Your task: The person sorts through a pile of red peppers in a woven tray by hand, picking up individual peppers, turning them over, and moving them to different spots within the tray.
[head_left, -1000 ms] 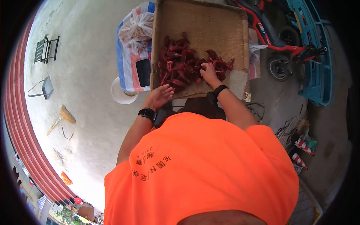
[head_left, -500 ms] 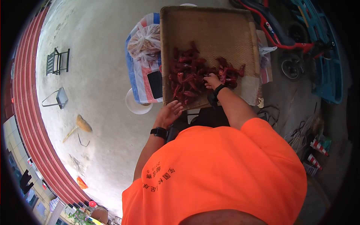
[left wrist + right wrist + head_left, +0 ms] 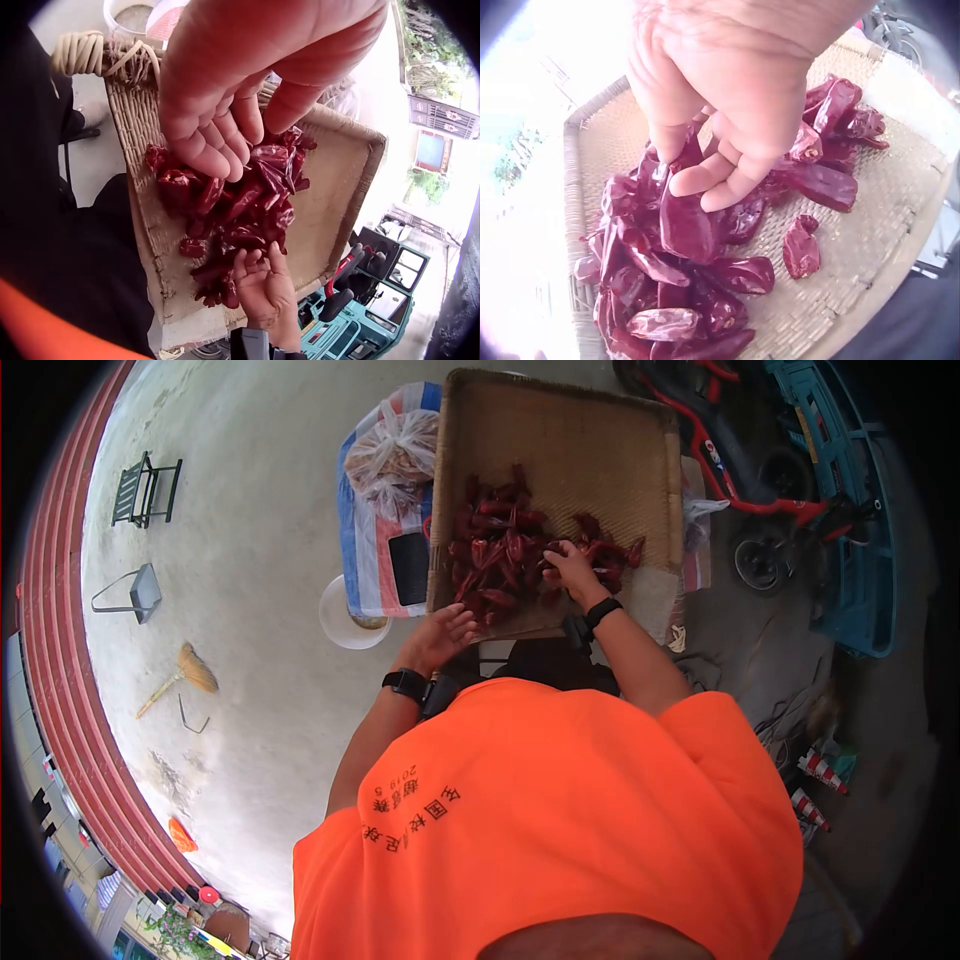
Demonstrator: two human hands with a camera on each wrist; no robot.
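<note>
Dark red dried peppers (image 3: 500,550) lie heaped in a woven tray (image 3: 560,435), on the side nearest the person. The left hand (image 3: 440,637) hovers at the tray's near left edge, fingers loosely bent and nothing in them; in the left wrist view that hand (image 3: 247,82) is over the heap's edge. Over the right part of the heap is the right hand (image 3: 572,572). In the right wrist view the right hand (image 3: 720,97) pinches a pepper (image 3: 690,225) between thumb and fingers, above other peppers. One small pepper (image 3: 802,247) lies apart on the weave.
Left of the tray, a striped bag (image 3: 371,565) bears a clear plastic bag (image 3: 395,455) and a black phone-like slab (image 3: 408,568). A white bucket (image 3: 345,625) stands beside it. At right are a red scooter (image 3: 765,503) and a teal frame (image 3: 860,580).
The right hand has shifted slightly within the heap, and a pepper is now pinched in its fingers. The left hand stays near the tray's left edge. The head view has swayed.
</note>
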